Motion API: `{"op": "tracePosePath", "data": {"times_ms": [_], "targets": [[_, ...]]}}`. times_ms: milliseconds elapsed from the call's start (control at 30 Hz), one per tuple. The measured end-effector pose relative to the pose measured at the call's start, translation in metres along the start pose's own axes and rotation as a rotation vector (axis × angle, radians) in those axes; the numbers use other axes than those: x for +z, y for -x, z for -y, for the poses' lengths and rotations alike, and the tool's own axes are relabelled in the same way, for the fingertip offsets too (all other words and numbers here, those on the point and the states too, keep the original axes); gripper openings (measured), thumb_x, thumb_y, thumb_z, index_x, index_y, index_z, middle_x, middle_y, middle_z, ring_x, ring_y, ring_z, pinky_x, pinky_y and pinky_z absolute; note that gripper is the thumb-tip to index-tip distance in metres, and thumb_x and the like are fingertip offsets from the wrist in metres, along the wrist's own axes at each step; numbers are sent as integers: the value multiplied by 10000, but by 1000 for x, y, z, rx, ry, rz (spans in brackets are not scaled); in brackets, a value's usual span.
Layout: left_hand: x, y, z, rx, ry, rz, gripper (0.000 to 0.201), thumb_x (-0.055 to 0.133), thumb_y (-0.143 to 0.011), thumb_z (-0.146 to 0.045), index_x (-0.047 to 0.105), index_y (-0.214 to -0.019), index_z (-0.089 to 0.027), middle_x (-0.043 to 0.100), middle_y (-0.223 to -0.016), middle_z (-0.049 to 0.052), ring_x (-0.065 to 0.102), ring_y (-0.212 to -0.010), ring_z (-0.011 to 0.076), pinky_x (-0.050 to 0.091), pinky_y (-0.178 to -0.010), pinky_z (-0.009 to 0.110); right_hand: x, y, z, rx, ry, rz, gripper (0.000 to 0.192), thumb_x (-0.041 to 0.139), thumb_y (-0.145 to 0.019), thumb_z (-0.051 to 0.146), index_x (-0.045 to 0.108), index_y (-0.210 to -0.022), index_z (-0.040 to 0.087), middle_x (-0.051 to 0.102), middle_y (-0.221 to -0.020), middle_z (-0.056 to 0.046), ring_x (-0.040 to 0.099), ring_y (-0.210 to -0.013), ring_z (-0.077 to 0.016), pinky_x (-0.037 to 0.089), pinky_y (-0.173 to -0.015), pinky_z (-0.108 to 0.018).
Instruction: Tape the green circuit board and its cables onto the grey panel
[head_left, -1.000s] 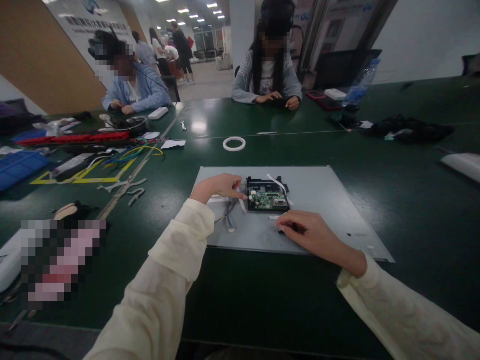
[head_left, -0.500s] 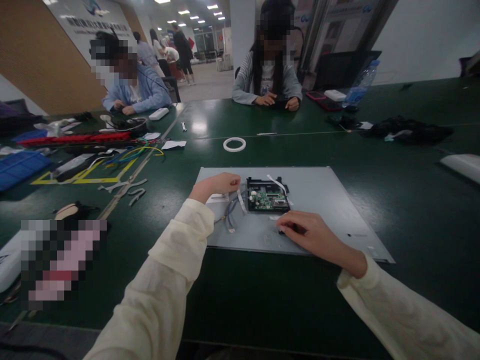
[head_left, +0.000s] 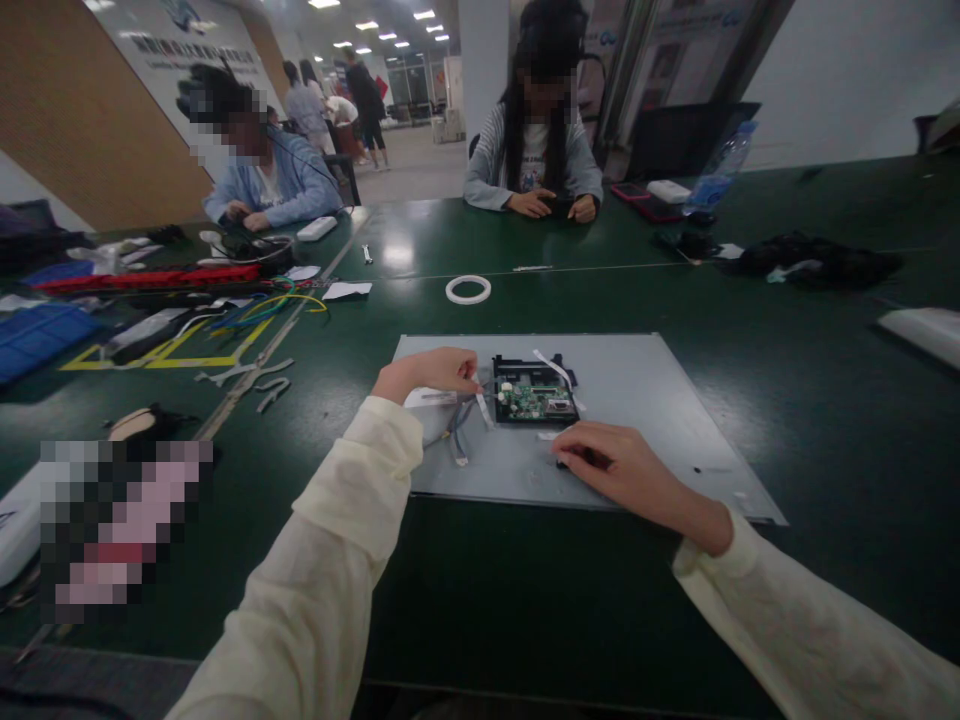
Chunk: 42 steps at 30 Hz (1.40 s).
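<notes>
The left hand lies on the grey panel, its grip pinched on a thin white ribbon strip just left of the green circuit board; the fingers curl together over the strip's upper end. A few grey wires trail from under this hand toward the panel's near edge. The right hand rests on the panel near its near edge, just in front of the board, with the fingertips pressed down together on something small and dark; it is too hidden to say what it is, or whether the grip truly holds it. The circuit board sits in a black frame about the middle of the panel, with another white strip lying across its far right corner. The panel lies flat on the green bench, in the middle of the near side. Beyond the panel's far edge lies a white ring. Toward the bench's left edge are coloured cables and a red bar. At the far side two other people sit, hands on the bench, and a water bottle stands toward the far right corner.
</notes>
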<state>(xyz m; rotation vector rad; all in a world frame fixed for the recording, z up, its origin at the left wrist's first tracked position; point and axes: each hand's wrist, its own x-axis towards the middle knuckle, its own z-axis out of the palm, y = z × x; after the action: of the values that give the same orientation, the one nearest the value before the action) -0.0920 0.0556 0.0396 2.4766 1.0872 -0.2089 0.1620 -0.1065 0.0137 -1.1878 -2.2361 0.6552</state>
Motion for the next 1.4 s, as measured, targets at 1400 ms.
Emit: {"op": "tracePosePath", "data": {"times_ms": [1400], "targets": [[-5, 9, -35, -108, -262, 147, 669, 625, -600, -675, 506, -1034, -180, 558, -1086, 122, 564, -864, 253, 398, -647, 294, 0, -1, -1, -21, 14, 9, 176, 489, -888, 242, 641, -958, 188, 625, -903, -40, 559, -693, -106, 441, -628, -216]]}}
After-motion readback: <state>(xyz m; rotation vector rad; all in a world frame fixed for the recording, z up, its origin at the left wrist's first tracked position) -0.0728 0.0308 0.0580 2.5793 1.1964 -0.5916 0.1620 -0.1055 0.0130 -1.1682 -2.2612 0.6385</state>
